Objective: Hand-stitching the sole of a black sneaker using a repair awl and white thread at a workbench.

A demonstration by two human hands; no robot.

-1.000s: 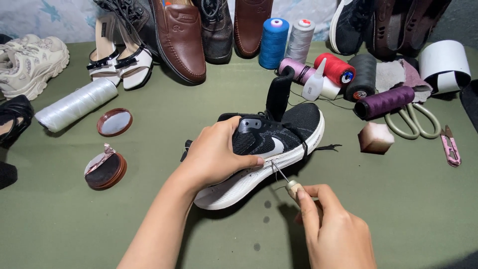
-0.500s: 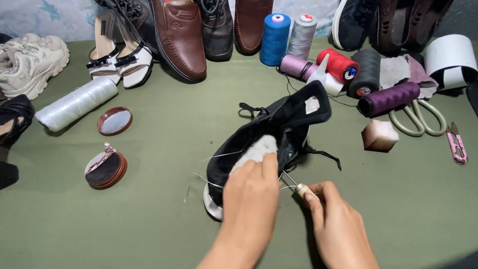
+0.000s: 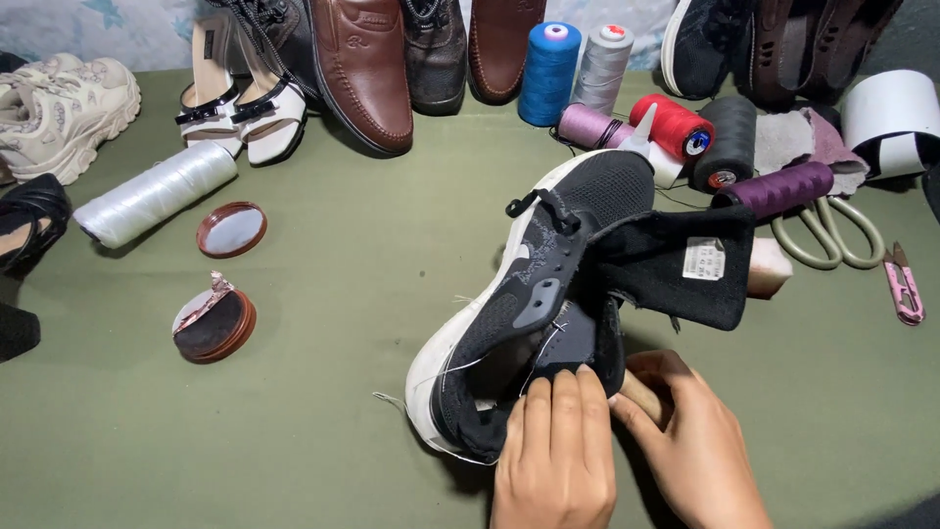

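Olive-green cloth table, as I view it. Nearest: left hand, fingers laid flat and together on the heel opening of a black sneaker; right hand curled around a pale wooden handle just beside it. The sneaker lies mid-table, sole left, tongue folded out, bearing a small white rectangular label. Left: two round brown tins. Beyond: scissors, thread spools, shoe row. Since half a second ago, the sneaker has turned toe-away and the label now shows.
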